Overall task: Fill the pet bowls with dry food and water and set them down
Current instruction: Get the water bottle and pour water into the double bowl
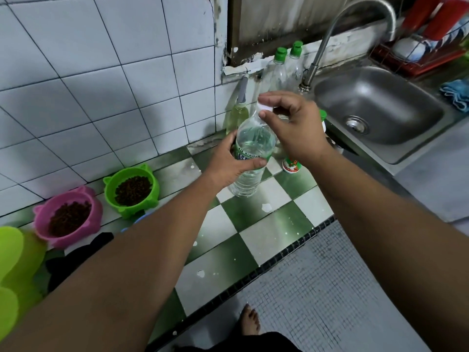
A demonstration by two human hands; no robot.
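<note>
Bottle (253,138) gripped on counter (274,219).
Body is held by the left hand (228,165), cap (264,107) pinched by the right hand (295,130); filled bowls (152,191) are left of it.

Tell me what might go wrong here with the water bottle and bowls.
1. The left hand grips the water bottle mid-body while the right hand pinches the cap; squeezing as it opens may spurt water onto the counter.
2. The green bowl and pink bowl of dry food sit beside the left forearm; a splash or arm swing could wet or knock them.
</note>
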